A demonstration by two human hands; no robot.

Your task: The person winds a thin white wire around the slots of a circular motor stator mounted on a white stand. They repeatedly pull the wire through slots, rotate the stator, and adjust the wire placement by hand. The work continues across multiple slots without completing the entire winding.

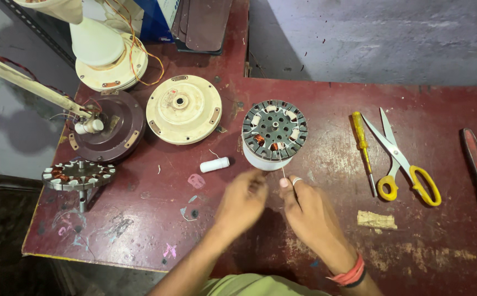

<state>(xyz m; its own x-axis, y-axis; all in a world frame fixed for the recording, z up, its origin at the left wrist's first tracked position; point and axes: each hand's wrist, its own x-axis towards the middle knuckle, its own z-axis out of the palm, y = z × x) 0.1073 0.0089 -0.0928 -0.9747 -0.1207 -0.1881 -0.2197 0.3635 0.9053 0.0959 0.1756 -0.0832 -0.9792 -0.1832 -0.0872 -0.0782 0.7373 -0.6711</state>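
Both my hands, left (242, 198) and right (302, 204), pinch thin wire below one stator (274, 130). Second stator (78, 175) far left; one scissors (405, 162), one screwdriver (363, 149). Blue box (159, 19) top.

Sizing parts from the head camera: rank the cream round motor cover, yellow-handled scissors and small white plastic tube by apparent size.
1. Cream round motor cover
2. Yellow-handled scissors
3. Small white plastic tube

All lie on the same table, so the ranking looks safe.

Worn red workbench (414, 109); grey concrete wall (370, 38) behind.
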